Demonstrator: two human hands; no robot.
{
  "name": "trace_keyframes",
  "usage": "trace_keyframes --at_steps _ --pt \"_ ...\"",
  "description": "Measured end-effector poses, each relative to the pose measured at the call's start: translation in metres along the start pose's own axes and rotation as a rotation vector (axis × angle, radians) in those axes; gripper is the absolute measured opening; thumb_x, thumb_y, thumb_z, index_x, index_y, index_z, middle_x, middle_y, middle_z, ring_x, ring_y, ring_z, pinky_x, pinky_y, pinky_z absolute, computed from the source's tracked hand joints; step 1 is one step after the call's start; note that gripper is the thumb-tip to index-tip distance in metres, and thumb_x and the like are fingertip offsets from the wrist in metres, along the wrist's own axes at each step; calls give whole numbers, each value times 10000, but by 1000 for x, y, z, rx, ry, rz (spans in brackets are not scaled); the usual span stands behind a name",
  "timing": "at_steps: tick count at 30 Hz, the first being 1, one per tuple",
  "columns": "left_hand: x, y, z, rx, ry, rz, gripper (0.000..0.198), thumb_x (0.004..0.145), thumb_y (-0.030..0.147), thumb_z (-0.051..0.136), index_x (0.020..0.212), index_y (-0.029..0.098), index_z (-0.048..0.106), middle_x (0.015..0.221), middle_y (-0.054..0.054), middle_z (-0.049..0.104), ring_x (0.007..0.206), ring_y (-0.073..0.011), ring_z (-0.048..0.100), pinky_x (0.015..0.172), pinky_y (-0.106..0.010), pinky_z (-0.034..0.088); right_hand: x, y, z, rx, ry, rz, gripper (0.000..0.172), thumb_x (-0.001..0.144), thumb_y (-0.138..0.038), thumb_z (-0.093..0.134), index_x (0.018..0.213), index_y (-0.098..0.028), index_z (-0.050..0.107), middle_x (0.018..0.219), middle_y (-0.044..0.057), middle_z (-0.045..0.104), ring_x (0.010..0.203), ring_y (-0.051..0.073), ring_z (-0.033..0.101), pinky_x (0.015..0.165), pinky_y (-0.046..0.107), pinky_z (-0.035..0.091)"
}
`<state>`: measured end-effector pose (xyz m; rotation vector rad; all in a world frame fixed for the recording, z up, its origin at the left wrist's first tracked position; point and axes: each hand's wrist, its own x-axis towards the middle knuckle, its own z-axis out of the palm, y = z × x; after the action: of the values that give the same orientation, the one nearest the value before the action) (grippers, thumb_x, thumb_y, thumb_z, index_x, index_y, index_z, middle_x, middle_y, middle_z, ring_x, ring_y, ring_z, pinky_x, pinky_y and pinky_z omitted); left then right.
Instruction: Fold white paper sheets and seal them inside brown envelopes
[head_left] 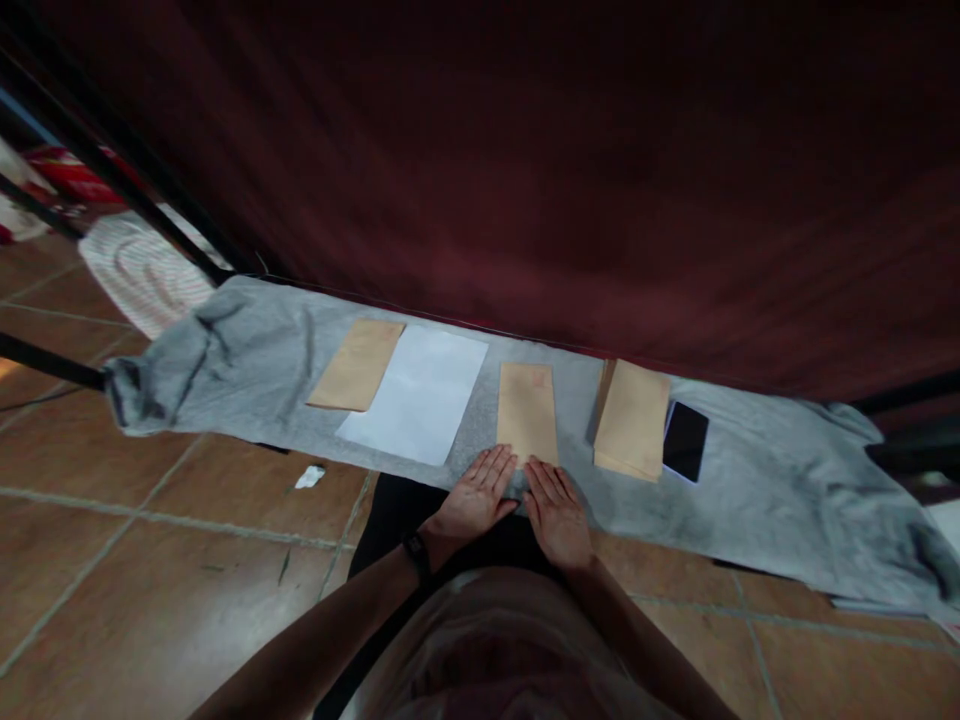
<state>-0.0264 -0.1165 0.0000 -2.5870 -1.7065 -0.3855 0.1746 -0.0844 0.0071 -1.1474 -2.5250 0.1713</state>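
We find the left hand and right hand flat, unclenched, at the near end of the rectangular brown paper envelope, which could crease if the soft grey cloth beneath slips.

black wristband, left | black legwear | top, colour unclear | forearms bare

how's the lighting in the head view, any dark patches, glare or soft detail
Head view: dark red hanging cloth sinks almost to black at the top; pale glare on the brown tiled floor, lower left; small reddish mark on the middle tan rectangular paper envelope too soft to read.
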Motion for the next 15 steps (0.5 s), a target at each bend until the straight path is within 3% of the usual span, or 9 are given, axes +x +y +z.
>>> trace_keyframes --at_steps 4,15 --pt "0 -2 -3 8 2 20 696 972 433 542 1564 167 290 1625 -172 305 1511 -299 263 1208 -476 317 1 3 -4 -9 11 23 443 1055 -259 384 1477 -178 494 1487 65 533 1371 217 504 1217 445 307" --pt "0 -4 3 31 70 25 661 982 411 529 1555 159 318 1613 -173 327 1501 -296 291 1205 -482 333 -10 27 -10 -62 30 86 450 1048 -261 390 1481 -197 493 1501 50 516 1380 227 495 1218 464 318"
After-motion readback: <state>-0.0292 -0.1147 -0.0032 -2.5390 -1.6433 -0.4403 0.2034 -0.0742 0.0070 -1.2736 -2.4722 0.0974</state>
